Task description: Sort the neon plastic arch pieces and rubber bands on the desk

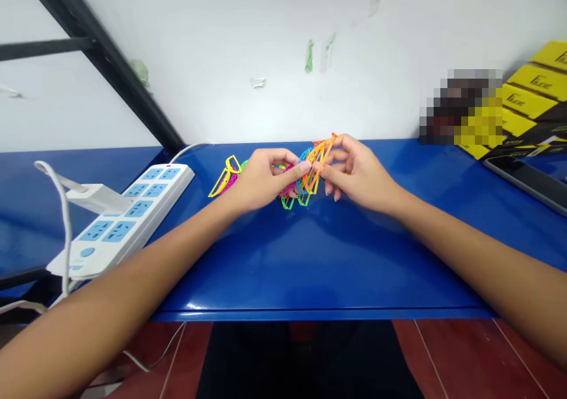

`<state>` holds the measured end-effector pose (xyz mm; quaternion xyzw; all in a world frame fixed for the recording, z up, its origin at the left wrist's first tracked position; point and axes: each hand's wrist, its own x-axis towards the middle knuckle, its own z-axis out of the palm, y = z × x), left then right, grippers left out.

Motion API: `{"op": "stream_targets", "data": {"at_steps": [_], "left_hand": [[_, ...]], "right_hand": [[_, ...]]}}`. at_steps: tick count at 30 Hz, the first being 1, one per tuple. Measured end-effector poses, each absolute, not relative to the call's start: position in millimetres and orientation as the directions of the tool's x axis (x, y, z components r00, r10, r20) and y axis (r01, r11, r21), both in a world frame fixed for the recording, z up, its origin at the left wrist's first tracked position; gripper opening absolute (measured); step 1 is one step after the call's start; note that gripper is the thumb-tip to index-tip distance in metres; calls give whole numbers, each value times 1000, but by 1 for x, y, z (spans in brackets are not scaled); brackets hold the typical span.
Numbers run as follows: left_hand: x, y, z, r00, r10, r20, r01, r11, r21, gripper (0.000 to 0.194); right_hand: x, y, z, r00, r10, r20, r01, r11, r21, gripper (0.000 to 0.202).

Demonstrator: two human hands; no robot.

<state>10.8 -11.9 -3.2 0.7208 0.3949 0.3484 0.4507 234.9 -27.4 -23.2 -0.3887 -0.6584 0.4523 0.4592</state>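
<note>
Two bare hands meet above a glossy blue worktop (310,263), holding a bundle of thin, brightly coloured plastic pieces (317,165) near the worktop's far side, in front of a white wall (221,44). The pieces are orange, blue, green, pink and yellow, with open, lattice-like frames. The left hand (261,180) has its fingers closed around the middle of the bundle, thumb on top; a yellow and pink end sticks out beyond that hand. The right hand (358,171) pinches the orange end between thumb and fingers, the other fingers loosely curled.

The bundle looks very light and fairly bendy, smooth but easy to grip because of its gaps. The thin strips would probably bend or snap if squeezed hard, and could snag on one another. A gentle pinch on a thicker edge, one piece at a time, seems the safest hold. The pieces overlap so much between the hands that I cannot be sure how they are joined.

To the left, a white power strip (166,189) with a plugged-in adapter (100,199) lies beside the left forearm, its looping cable (66,233) a possible snag. To the right are a dark phone (527,177) and stacked yellow and black boxes (531,100), both well apart from the hands.
</note>
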Motion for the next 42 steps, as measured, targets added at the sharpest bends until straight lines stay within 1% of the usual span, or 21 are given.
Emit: {"op": "stream_targets", "data": {"at_steps": [6, 13, 19, 27, 34, 38, 42], "left_hand": [[12, -12, -3, 447, 880, 160, 264, -301, 916, 52], [14, -13, -3, 457, 878, 138, 200, -253, 947, 54], [13, -13, -2, 460, 876, 147, 207, -267, 941, 52], [12, -11, -3, 443, 877, 186, 195, -297, 935, 52], [11, -11, -3, 445, 880, 166, 214, -285, 934, 50], [12, -12, -3, 436, 886, 157, 246, -286, 926, 50], [12, -12, -4, 424, 888, 179, 279, -316, 907, 51]], "right_hand": [[233, -30, -19, -316, 921, 228, 82, 266, -961, 41], [235, -31, -15, -288, 935, 209, 93, 245, -965, 40], [235, -31, -13, -284, 936, 206, 84, 238, -968, 36], [235, -32, -11, -280, 936, 212, 83, 244, -966, 42], [234, -31, -16, -305, 926, 224, 85, 261, -962, 37], [232, -31, -22, -316, 921, 228, 90, 268, -959, 48], [234, -29, -23, -337, 918, 210, 99, 257, -961, 51]]}}
